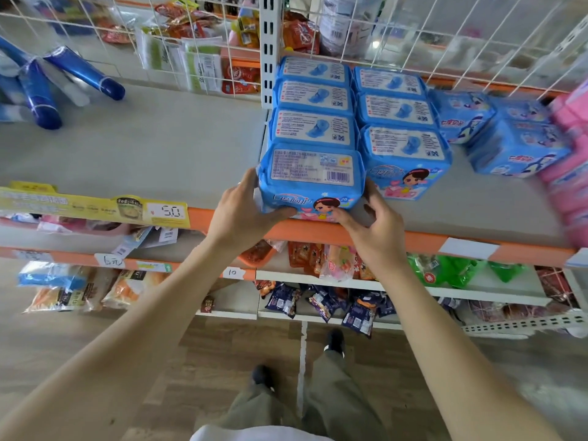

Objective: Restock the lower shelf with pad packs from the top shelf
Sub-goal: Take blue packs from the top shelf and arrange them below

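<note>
Shelf stock, left to right. Blue tubes (41,93): lying loose at far left, well apart from the work. Yellow price strip (95,206): on the front lip, reading 5.0. Left hand (245,211): curled round the left end of the front pack (311,176), thumb under its lower edge. Front pack: blue, barcode side up, standing on the grey shelf (191,148) at the orange lip, touching the pack behind, at the head of the left row (313,100). Right hand (372,224): fingertips pinching the pack's lower right corner, thumb along its right side. Right row (401,128): three like packs, just beside. Loose blue packs (509,138): tumbled, further right. Pink packs (569,173): blurred at the edge. Handling note, as judged: the soft wrapper gives, so hold both ends evenly, keep the pack square to its row and clear of the right row's front pack, seat it flush, nothing overhanging the lip.
</note>
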